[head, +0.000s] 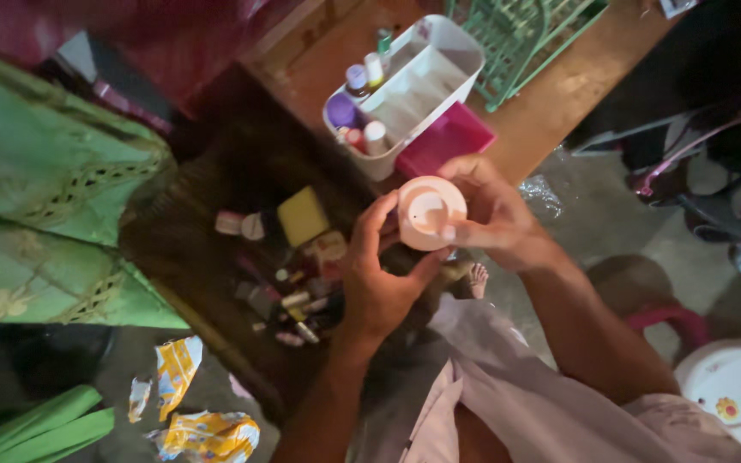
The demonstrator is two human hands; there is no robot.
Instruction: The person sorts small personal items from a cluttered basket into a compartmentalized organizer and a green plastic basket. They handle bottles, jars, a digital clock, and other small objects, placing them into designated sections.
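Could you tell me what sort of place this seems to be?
Probably a room in a home, at a low dressing or storage spot. A white organiser holds small bottles, a dark basket is full of cosmetics, and both hands hold a round pink jar above them.

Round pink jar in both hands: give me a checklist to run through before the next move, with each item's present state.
1. Left hand on the round pink jar: ok, fingers wrap its side.
2. Right hand on the jar: ok, fingertips on its top.
3. Lid tight or loose: cannot tell.
4. White organiser upright, bottles standing: ok.
5. Free space in the dark tray of small cosmetics: not ok, cluttered.
6. Jar's contents: cannot tell.
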